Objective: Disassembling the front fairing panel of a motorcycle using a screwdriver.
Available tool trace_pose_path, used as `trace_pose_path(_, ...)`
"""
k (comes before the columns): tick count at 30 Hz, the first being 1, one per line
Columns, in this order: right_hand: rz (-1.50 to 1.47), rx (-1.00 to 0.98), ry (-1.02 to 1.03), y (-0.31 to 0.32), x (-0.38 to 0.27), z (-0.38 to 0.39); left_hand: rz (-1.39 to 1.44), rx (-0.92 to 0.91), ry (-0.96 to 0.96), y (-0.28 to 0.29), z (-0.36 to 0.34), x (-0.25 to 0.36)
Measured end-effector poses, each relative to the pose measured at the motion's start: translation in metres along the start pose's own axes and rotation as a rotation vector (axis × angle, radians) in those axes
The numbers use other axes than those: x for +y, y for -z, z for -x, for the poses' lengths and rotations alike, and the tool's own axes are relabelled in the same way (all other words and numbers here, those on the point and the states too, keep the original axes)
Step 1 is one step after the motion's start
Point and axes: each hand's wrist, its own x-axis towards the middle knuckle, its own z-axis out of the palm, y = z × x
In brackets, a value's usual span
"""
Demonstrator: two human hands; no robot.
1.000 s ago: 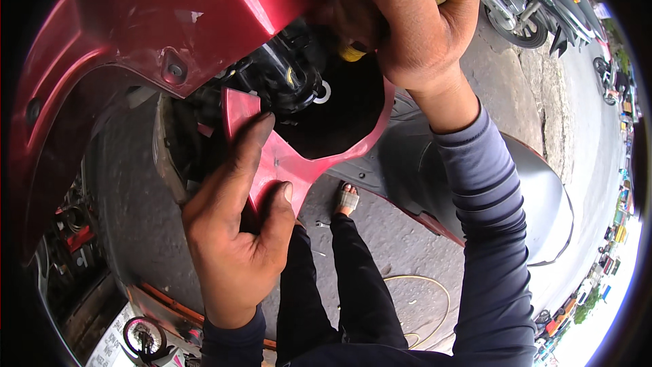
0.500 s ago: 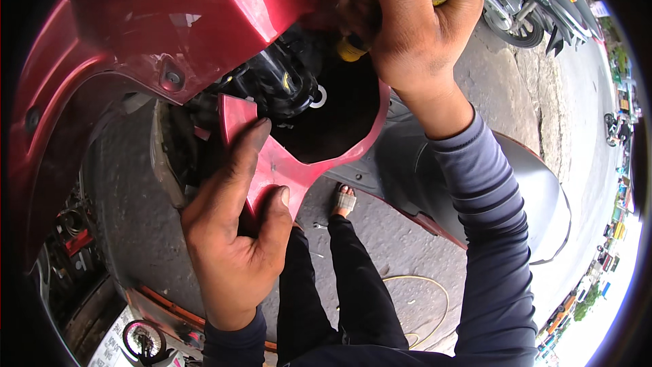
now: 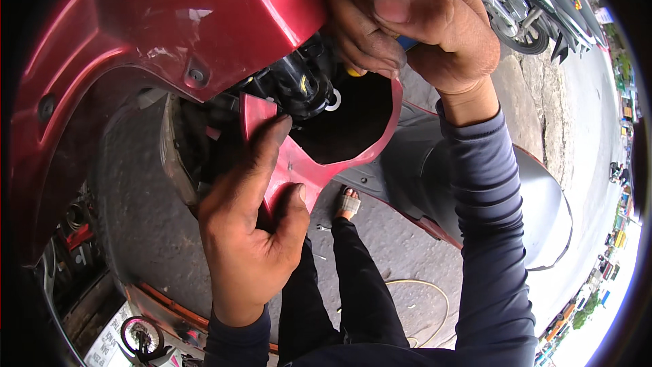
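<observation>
My left hand (image 3: 248,245) grips the edge of a glossy red plastic panel (image 3: 299,166), its index finger lying along the upper strip and its thumb on the face. The panel curves around a dark opening, where black parts and a pale ring (image 3: 333,100) show. Above the opening's far rim, my right hand (image 3: 414,27) is closed around what looks like a screwdriver (image 3: 355,72) with a worn yellow handle; its shaft and tip are hidden. Beside that hand rises the scooter's large red front cover (image 3: 170,20), with a recessed screw (image 3: 197,76) near its lower corner.
A dark scooter seat (image 3: 468,170) extends to the right. Another motorbike (image 3: 516,7) is parked at the far right. On the concrete lie a small wrench (image 3: 323,228) and a thin yellowish hose (image 3: 441,299). A sandalled foot (image 3: 348,204) stands below the panel.
My right hand has turned over around the tool, its thumb now across the top, and shifted slightly right and down. The left hand keeps its hold; the whole view has shifted a little.
</observation>
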Motion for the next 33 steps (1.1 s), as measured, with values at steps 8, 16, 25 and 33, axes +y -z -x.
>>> trace_pose_path(8,0.313,-0.224,-0.048,-0.017,0.006,-0.006,-0.08,0.026,-0.056,0.003,0.0,-0.001)
trace_pose_path(16,-0.113,-0.69,-0.24,0.027,0.004,-0.023,-0.043,-0.026,0.009,0.001,-0.002,0.002)
trace_pose_path(25,-0.309,-0.682,-0.025,0.016,0.021,-0.019,-0.064,-0.002,0.006,-0.001,0.001,0.005)
trace_pose_path(33,0.14,-0.383,-0.03,-0.009,0.001,-0.01,-0.153,0.052,0.014,-0.001,0.004,0.01)
